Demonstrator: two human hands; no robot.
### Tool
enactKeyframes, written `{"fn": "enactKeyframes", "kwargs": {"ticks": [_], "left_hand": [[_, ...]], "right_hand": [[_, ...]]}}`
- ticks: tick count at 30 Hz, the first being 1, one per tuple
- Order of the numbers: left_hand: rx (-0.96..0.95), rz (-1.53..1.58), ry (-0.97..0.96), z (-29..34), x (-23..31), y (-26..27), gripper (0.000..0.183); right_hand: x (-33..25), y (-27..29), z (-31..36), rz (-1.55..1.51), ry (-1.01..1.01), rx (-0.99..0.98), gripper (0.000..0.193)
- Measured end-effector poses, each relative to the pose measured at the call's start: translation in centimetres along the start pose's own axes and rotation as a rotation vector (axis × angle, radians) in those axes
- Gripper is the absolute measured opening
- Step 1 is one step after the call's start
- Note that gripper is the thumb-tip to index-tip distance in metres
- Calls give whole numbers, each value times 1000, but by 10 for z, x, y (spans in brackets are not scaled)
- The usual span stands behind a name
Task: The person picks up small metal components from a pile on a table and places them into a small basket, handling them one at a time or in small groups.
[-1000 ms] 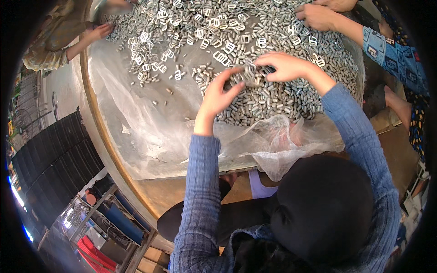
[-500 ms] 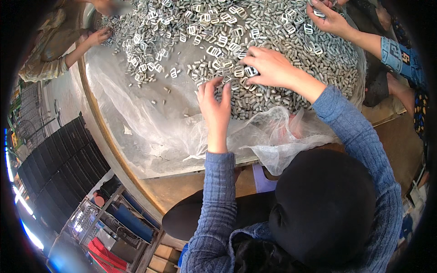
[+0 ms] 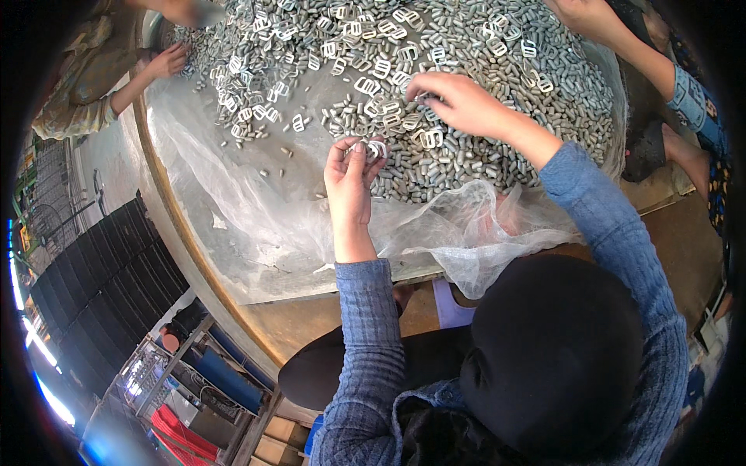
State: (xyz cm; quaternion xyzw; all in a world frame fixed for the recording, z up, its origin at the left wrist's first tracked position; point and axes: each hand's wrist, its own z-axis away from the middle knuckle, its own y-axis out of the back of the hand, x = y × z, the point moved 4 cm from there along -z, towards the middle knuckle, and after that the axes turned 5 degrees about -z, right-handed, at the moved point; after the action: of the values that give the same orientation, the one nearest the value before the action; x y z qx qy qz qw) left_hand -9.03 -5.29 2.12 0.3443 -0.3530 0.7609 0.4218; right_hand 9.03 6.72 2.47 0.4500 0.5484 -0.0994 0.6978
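Observation:
Raised just in front of the pile, my left hand [image 3: 348,185] pinches a few silvery metal slide buckles [image 3: 378,149] between thumb and fingers. My right hand [image 3: 466,105] is over the pile with its fingers curled in; whatever they grip is hidden under them. Loose buckles lie on the heap around it, one of them a pale buckle [image 3: 430,139] just below its wrist side. The heap itself is mostly small grey metal pellets [image 3: 466,165], with buckles scattered on top.
A thin translucent plastic sheet [image 3: 287,233] covers the table's near part, crumpled along the edge. Another person's hand [image 3: 167,62] works at the far left of the heap. At the upper right, a second person's forearm [image 3: 645,58] reaches in. A shelf rack [image 3: 194,365] stands at lower left.
My left hand has drawn back from the heap and now pinches buckles. My right hand's fingers have curled in, and it has shifted slightly up. The upper-right person's hand has moved away.

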Motion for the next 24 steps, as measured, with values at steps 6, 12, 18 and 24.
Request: {"fn": "enactKeyframes", "kwargs": {"ticks": [6, 12, 18, 24], "left_hand": [[-70, 85, 30, 7, 4, -7, 12], [150, 34, 28, -8, -3, 1, 16], [242, -1239, -374, -45, 9, -30, 21], [47, -373, -62, -35, 6, -19, 11]], "right_hand": [[-4, -19, -2, 278, 84, -94, 15], [8, -9, -4, -722, -318, -18, 12], [2, -2, 5, -1068, -484, 81, 8], [-11, -7, -5, -326, -16, -5, 34]]}}
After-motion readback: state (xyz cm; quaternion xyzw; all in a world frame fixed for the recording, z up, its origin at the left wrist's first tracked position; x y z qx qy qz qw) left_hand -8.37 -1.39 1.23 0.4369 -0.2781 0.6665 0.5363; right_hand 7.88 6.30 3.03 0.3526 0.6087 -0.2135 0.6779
